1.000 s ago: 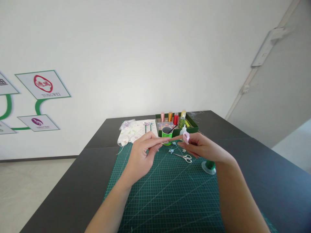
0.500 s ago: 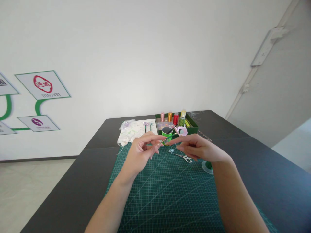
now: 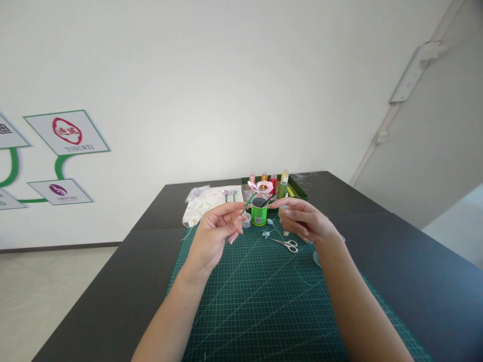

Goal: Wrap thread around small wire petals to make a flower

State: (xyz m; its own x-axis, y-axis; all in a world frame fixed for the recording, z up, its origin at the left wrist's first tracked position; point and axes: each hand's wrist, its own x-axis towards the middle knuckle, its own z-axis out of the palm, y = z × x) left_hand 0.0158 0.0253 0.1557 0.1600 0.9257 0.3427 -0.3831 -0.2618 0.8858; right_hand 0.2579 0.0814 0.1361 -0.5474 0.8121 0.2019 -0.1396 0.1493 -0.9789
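Between the thumb and index finger of my left hand [image 3: 218,231] is the thin green stem of a pink flower [image 3: 264,187]. The stem leans up to the right, and the pink loops stand in front of the spool box. My right hand [image 3: 307,221] is apart from the stem, to the right of the green can [image 3: 259,215]. Its index finger points left toward the can and the other fingers are loosely bent; I see nothing held in it. Below and between the hands lie white-handled scissors [image 3: 290,246] and a small pale blue piece [image 3: 266,235].
A green cutting mat [image 3: 260,301] covers the middle of the dark table [image 3: 113,281]. Behind the hands stand a green box [image 3: 302,193] with thread spools and a white cloth [image 3: 204,201] bearing small stemmed pieces. A clear spool [image 3: 316,258] lies partly behind my right forearm.
The flower has swung from above my right hand up and left, its stem now steeper. My right hand has come away from the stem, shifting slightly up and right.
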